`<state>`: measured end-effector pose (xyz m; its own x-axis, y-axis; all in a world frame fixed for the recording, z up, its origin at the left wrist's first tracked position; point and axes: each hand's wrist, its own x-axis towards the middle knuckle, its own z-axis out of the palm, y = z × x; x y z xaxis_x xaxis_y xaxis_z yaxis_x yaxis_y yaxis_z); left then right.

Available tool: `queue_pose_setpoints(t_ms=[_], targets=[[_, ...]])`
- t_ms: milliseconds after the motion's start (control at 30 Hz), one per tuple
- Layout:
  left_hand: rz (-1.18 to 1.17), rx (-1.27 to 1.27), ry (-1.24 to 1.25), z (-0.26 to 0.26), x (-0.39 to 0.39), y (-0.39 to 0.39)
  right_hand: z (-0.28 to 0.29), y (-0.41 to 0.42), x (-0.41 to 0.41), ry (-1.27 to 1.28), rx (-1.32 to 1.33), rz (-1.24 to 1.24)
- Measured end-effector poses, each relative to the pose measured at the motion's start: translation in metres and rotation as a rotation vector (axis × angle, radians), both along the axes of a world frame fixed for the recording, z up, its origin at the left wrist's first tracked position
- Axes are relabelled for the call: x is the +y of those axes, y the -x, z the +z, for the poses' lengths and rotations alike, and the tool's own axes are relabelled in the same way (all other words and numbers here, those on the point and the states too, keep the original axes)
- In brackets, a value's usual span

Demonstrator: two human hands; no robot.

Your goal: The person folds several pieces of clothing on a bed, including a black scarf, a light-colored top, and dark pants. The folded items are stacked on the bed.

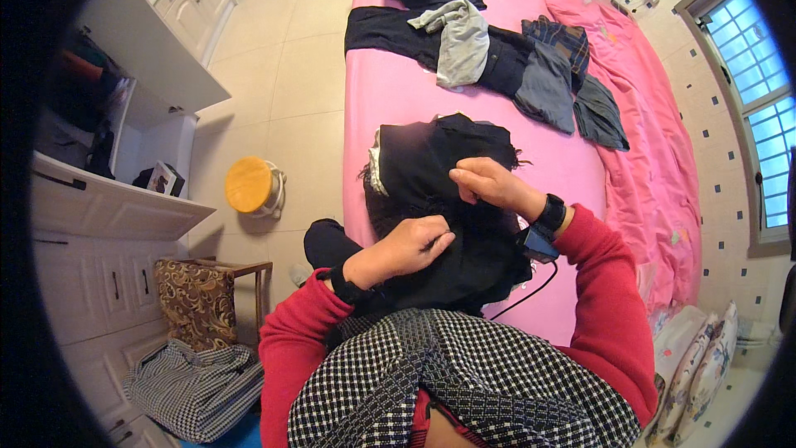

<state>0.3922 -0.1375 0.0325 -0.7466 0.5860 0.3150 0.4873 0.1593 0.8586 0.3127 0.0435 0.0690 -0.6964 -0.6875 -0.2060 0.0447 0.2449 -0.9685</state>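
Observation:
Dark clothing (410,155), with frayed or fringed edges and a pale strip at its left, lies across the lap and the near part of the pink bed. Over its lower left part is my left hand (401,249), its fingers curled on a bit of the dark cloth. My right hand (491,183) is higher up and to the right, above the same cloth, with bent fingers; whether they pinch anything cannot be told. Both wrists wear black bands. Beside the right wrist a dark blue box-shaped device (538,244) with a black cable rests on the bed.
Black trousers (392,31), a pale grey garment (463,50), grey folded clothes (544,90) and a plaid piece (559,37) lie on the pink bed sheet (385,87). A round-topped stool (249,185), a patterned chair (196,298) and an open cabinet (149,130) are at left.

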Motion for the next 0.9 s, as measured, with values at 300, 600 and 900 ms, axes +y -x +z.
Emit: queue_pose_setpoints(t_ms=[300, 600, 900], targets=[[0.015, -0.05, 0.134, -0.005, -0.013, -0.006, -0.01, 0.01, 0.006, -0.116, -0.251, 0.219], [0.02, -0.143, 0.081, -0.016, -0.021, -0.004, -0.03, 0.01, 0.016, 0.046, -0.372, 0.083], [0.302, 0.273, 0.12, 0.014, -0.042, 0.018, -0.025, -0.022, 0.029, 0.1, -0.196, -0.461]])
